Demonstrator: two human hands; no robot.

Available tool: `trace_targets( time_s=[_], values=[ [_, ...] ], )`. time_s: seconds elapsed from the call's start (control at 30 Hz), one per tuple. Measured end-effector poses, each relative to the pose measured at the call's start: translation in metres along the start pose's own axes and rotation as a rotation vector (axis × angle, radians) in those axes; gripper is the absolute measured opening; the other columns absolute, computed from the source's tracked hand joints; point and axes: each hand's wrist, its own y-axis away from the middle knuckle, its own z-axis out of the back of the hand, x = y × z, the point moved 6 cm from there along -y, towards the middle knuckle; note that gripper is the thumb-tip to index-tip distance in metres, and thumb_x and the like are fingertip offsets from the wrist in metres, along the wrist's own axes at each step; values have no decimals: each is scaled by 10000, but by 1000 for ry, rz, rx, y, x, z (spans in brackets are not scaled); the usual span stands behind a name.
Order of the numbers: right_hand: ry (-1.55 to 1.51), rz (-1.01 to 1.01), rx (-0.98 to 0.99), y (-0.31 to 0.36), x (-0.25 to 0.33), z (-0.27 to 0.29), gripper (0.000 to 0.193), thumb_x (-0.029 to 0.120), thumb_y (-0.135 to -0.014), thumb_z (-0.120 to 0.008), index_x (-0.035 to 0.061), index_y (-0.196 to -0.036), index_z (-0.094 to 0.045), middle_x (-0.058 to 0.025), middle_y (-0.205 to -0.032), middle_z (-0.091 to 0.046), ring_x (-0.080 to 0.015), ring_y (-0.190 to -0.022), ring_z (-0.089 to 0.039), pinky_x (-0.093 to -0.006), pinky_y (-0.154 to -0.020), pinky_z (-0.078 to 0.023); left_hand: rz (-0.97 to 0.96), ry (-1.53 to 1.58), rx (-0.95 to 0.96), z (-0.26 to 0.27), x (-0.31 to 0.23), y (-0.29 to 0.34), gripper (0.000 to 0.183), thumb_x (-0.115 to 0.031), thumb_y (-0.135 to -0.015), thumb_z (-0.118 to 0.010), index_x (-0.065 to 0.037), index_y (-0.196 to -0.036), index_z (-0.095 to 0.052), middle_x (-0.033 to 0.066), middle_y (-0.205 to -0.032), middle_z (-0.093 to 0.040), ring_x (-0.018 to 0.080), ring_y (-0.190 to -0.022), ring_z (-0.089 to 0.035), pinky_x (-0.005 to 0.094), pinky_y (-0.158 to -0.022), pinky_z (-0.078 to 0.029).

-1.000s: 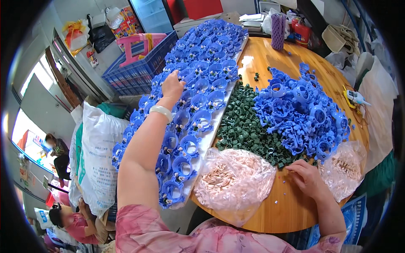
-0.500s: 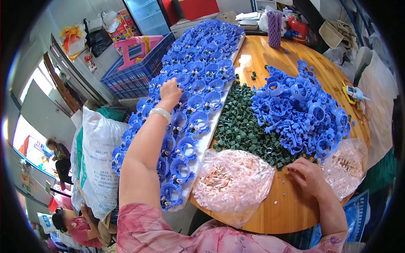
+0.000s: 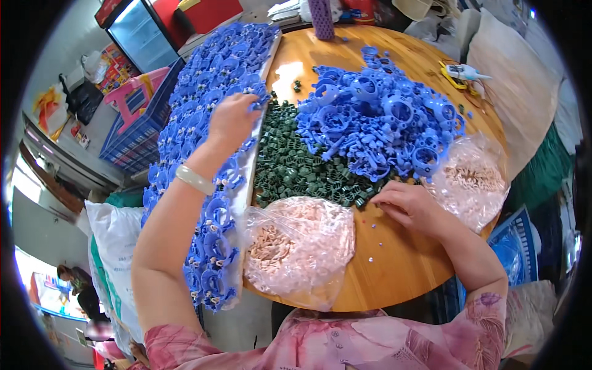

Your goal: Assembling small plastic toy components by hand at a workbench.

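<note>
My left hand (image 3: 234,120), with a pale bangle (image 3: 195,179) on the wrist, reaches over a long white board (image 3: 245,185) covered with rows of blue plastic pieces (image 3: 217,243). Its fingers are pinched together by a blue piece at the board's right edge; what they grip, if anything, is unclear. On the round wooden table (image 3: 407,265), my right hand (image 3: 410,206) rests with bent, closed fingers beside a heap of small dark green plastic pieces (image 3: 296,163). Anything inside those fingers is hidden. Beyond it lies a pile of loose blue plastic pieces (image 3: 376,117).
Clear bags of small pale pink parts (image 3: 302,246) lie at the table's near edge and beside my right forearm (image 3: 472,179). A purple lattice cylinder (image 3: 320,20) stands at the back. A blue crate (image 3: 139,139) and a white sack (image 3: 120,253) are left of the board.
The whole view has shifted. My left hand has moved from the middle of the board to its right edge. My right hand stays beside the green heap.
</note>
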Motion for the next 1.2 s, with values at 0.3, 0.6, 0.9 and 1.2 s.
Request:
trace_targets(
  time_s=[0.3,0.6,0.9,1.2],
  values=[
    [-44,28,-31,6,0,4,136,33,-812,-581,53,-942,-614,-78,-849,-581,-260,-730,-596,-326,-626,-478,-392,-91,252,-60,-126,-10,270,0,-695,-577,-77,-947,-636,98,-1130,-533,289,-1096,-492,398,-960,-375],
    [-331,-209,-482,16,-18,43,396,48,-800,-628,76,-1178,-514,-31,-1002,-537,-92,-719,-530,-226,-623,-438,-496,486,300,27,-177,7,133,46,-740,-584,5,-866,-580,111,-1068,-588,288,-968,-576,347,-807,-477],
    [-311,59,-616,23,11,67,207,52,-803,-655,37,-1008,-636,-36,-899,-579,-89,-704,-540,-198,-603,-432,28,1177,440,25,-194,13,350,-71,-869,-558,-7,-1211,-512,91,-1081,-591,174,-1004,-570,300,-858,-486],
    [244,258,-747,39,52,58,307,118,-685,-756,61,-941,-597,-84,-828,-585,-233,-654,-601,-290,-552,-497,461,1894,281,-9,-258,60,281,-112,-880,-583,-41,-1130,-477,56,-939,-576,122,-772,-589,232,-622,-492]
  ],
)
